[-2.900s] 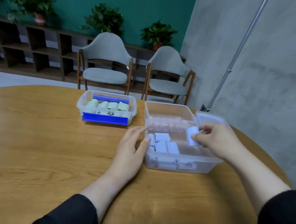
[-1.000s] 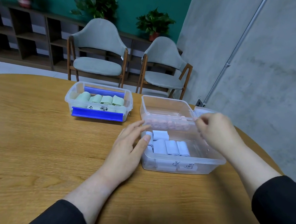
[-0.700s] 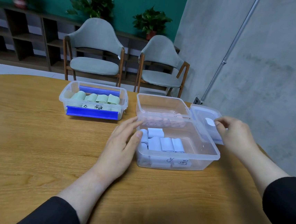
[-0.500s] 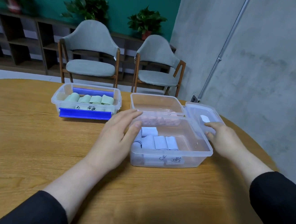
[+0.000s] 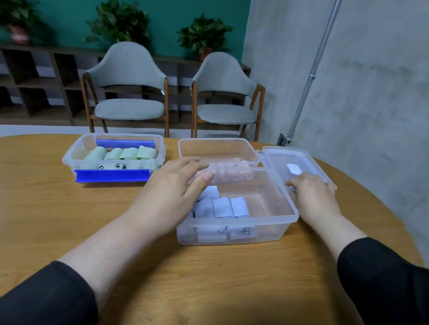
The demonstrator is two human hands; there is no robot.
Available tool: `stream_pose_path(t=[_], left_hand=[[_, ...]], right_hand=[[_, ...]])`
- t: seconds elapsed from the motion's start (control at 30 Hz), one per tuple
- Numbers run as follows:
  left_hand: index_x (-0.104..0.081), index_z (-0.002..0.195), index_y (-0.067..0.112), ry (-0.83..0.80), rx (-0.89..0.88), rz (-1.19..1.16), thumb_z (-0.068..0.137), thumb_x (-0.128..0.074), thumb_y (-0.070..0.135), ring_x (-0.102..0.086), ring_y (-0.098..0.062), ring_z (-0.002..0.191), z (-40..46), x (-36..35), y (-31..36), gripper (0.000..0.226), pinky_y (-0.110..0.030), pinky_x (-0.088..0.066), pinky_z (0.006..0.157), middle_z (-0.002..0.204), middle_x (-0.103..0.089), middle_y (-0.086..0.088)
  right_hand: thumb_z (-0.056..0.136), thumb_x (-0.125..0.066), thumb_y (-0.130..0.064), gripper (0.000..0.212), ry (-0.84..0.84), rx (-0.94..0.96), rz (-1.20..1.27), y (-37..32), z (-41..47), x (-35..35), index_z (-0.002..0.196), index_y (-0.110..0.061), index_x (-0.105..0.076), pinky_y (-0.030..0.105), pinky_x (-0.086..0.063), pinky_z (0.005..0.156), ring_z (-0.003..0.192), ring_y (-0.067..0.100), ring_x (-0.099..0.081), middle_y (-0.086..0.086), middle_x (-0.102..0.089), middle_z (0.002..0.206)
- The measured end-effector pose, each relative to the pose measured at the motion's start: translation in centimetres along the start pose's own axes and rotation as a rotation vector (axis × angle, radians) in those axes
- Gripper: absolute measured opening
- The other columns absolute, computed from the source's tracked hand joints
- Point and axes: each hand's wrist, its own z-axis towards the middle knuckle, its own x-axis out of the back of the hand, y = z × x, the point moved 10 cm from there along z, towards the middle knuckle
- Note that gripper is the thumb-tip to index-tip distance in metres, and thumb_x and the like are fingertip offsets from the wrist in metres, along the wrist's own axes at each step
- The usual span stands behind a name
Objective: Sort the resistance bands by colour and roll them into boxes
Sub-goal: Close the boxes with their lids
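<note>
Pale-blue rolled resistance bands (image 5: 226,207) lie in the near clear plastic box (image 5: 275,222). Left hand (image 5: 171,192) rests flat, steadying its rim; right hand (image 5: 312,195) grips the clear lid (image 5: 281,159). Seat it squarely.

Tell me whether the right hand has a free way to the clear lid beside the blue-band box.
Probably yes: the right hand already rests on the clear lid, with nothing between them.

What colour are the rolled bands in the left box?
Pale green bands, clearest in the head view.
</note>
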Motion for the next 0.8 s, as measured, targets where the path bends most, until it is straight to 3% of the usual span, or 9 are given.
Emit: stream_pose_path(t=[0.13, 0.37, 0.5, 0.73, 0.8], left_hand=[[-0.06, 0.137, 0.021, -0.001, 0.005, 0.027, 0.102, -0.04, 0.047, -0.044, -0.014, 0.137, 0.2, 0.0, 0.1, 0.048, -0.033, -0.032, 0.115, 0.146, -0.054, 0.003], [-0.056, 0.14, 0.029, 0.022, 0.003, 0.03, 0.097, -0.035, 0.057, -0.04, -0.007, 0.138, 0.3, 1.0, 1.1, 0.056, -0.023, -0.028, 0.109, 0.147, -0.051, 0.011], [-0.056, 0.14, 0.028, 0.054, -0.002, 0.022, 0.099, -0.036, 0.056, -0.041, -0.007, 0.137, 0.1, 2.3, 1.9, 0.054, -0.022, -0.029, 0.108, 0.146, -0.052, 0.011], [-0.056, 0.141, 0.027, 0.103, -0.007, -0.013, 0.101, -0.044, 0.05, -0.046, -0.009, 0.133, -1.6, 4.5, 2.9, 0.048, -0.029, -0.037, 0.11, 0.143, -0.055, 0.011], [-0.055, 0.142, 0.027, 0.132, 0.006, -0.011, 0.101, -0.046, 0.048, -0.044, -0.008, 0.133, -2.2, 5.5, 2.7, 0.046, -0.021, -0.032, 0.106, 0.143, -0.055, 0.009]], right_hand=[[0.092, -0.052, -0.01, 0.02, 0.09, 0.014, 0.018, 0.9, -0.2, 1.0, 0.088, -0.018, -0.069, 0.036, -0.026, 0.075, 0.096, 0.026, -0.051, 0.0, -0.055, 0.095], [0.096, -0.061, -0.011, 0.011, 0.428, 0.125, 0.287, 2.1, -1.6, 7.8, 0.098, -0.008, -0.071, 0.044, -0.049, 0.084, 0.09, 0.034, -0.064, 0.008, -0.069, 0.101], [0.095, -0.063, -0.008, 0.013, 0.546, 0.205, 0.371, 1.6, -2.2, 11.9, 0.103, -0.009, -0.072, 0.028, -0.045, 0.086, 0.097, 0.028, -0.065, 0.005, -0.071, 0.106], [0.099, -0.059, -0.018, 0.014, 0.613, 0.234, 0.49, -0.1, -4.6, 16.3, 0.108, -0.015, -0.068, 0.034, -0.049, 0.079, 0.09, 0.028, -0.064, 0.005, -0.071, 0.101], [0.101, -0.055, -0.025, 0.011, 0.59, 0.245, 0.572, -1.1, -5.1, 17.4, 0.108, -0.024, -0.064, 0.035, -0.048, 0.076, 0.09, 0.021, -0.062, 0.0, -0.07, 0.099]])
